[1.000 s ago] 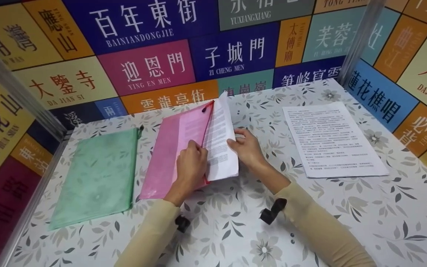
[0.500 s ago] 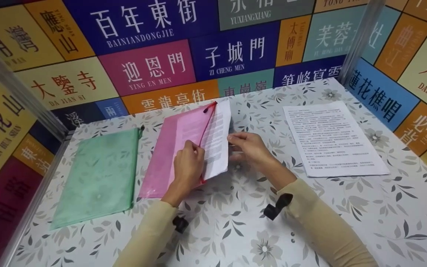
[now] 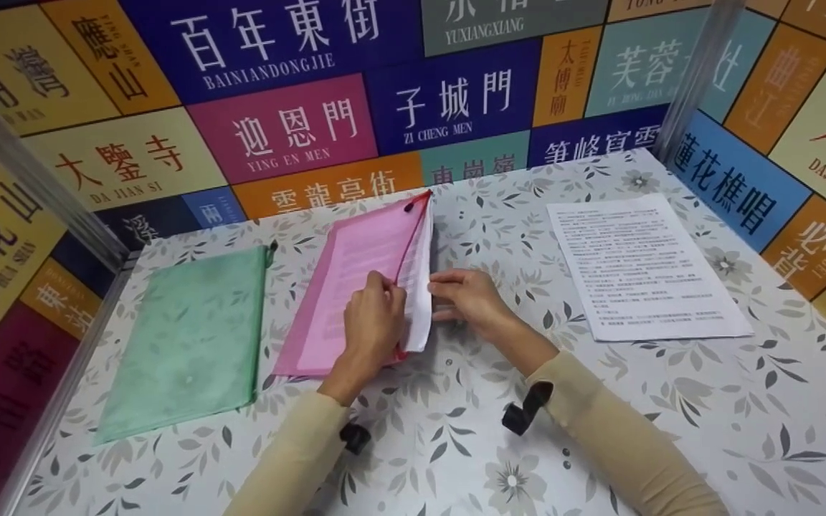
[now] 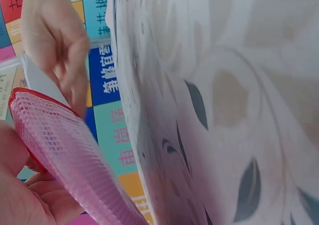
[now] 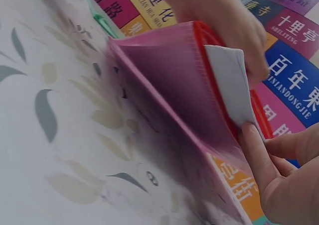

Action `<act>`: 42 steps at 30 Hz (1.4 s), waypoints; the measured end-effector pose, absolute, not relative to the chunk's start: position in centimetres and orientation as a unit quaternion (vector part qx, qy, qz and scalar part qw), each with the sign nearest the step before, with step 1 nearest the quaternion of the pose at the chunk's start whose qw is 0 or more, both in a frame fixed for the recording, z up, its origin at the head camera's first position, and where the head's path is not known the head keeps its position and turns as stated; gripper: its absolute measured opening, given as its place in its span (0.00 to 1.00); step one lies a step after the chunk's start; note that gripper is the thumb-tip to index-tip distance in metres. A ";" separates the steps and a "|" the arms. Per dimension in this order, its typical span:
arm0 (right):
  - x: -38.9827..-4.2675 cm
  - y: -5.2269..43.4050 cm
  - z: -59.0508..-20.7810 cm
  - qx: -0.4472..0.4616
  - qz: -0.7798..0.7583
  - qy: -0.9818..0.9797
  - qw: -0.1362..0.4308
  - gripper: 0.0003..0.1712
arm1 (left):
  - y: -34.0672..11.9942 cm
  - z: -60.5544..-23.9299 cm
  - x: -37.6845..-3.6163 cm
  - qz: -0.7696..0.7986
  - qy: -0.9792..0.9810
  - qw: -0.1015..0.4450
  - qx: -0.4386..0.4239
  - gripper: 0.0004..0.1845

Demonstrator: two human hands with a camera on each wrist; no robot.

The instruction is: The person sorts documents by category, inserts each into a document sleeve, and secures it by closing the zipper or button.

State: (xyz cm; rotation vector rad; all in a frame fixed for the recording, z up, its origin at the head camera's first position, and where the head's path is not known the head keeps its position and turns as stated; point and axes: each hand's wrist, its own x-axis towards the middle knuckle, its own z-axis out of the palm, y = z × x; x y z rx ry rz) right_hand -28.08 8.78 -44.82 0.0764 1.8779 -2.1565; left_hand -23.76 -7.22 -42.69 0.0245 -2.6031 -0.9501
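Observation:
A pink mesh zipper pouch (image 3: 338,272) with a red zipper edge is tilted up off the table, its mouth facing right. My left hand (image 3: 372,322) grips the pouch by the zipper side of the opening; the left wrist view has the red-edged mesh (image 4: 57,130) between thumb and fingers. White printed sheets (image 3: 420,301) lie mostly inside, with a narrow strip sticking out of the mouth. My right hand (image 3: 474,301) pinches the outer edge of these sheets (image 5: 229,83), as the right wrist view shows. Print shows faintly through the pink mesh.
A green zipper pouch (image 3: 187,344) lies flat on the left of the flower-patterned table (image 3: 470,408). On the right rests another stack of printed sheets (image 3: 649,276). Panels with coloured signs (image 3: 449,100) close off the back and sides.
The printed sheets have gone further left into the pink pouch, and less of them sticks out. My right hand moved left with them, while the left hand kept its grip.

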 end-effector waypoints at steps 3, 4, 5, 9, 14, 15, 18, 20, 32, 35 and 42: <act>-28.0 8.4 -45.4 0.033 -0.730 0.670 0.133 0.16 | -6.8 -42.7 -23.6 -0.336 -0.922 0.192 -0.001 0.06; -28.0 8.3 -45.5 0.036 -0.722 0.679 0.129 0.15 | -6.7 -42.7 -23.6 -0.337 -0.922 0.193 -0.004 0.06; -28.0 8.2 -45.7 0.039 -0.712 0.690 0.126 0.15 | -6.6 -42.8 -23.5 -0.336 -0.922 0.193 -0.006 0.06; -27.9 8.1 -46.2 0.045 -0.683 0.721 0.112 0.10 | -6.4 -42.6 -23.4 -0.342 -0.921 0.185 -0.013 0.05; -27.9 8.0 -46.2 0.048 -0.663 0.741 0.101 0.09 | -6.2 -42.3 -23.2 -0.357 -0.916 0.182 -0.023 0.06; -27.9 8.0 -46.3 0.048 -0.661 0.742 0.099 0.09 | -6.2 -42.3 -23.2 -0.359 -0.915 0.182 -0.025 0.06; -27.9 7.9 -46.3 0.048 -0.665 0.739 0.099 0.09 | -6.2 -42.4 -23.2 -0.359 -0.916 0.175 -0.023 0.06; -27.9 7.8 -46.3 0.049 -0.668 0.735 0.105 0.09 | -6.4 -42.6 -23.2 -0.360 -0.918 0.167 -0.015 0.06; -28.6 8.8 -45.7 0.059 -0.698 0.704 0.115 0.10 | -7.5 -42.9 -23.1 -0.373 -0.912 0.169 0.004 0.06; -29.3 9.3 -45.2 0.066 -0.703 0.699 0.114 0.14 | -7.9 -43.0 -22.9 -0.379 -0.910 0.167 0.006 0.06; -32.5 10.6 -43.7 0.075 -0.706 0.699 0.089 0.18 | -8.4 -43.0 -22.7 -0.397 -0.907 0.143 0.014 0.07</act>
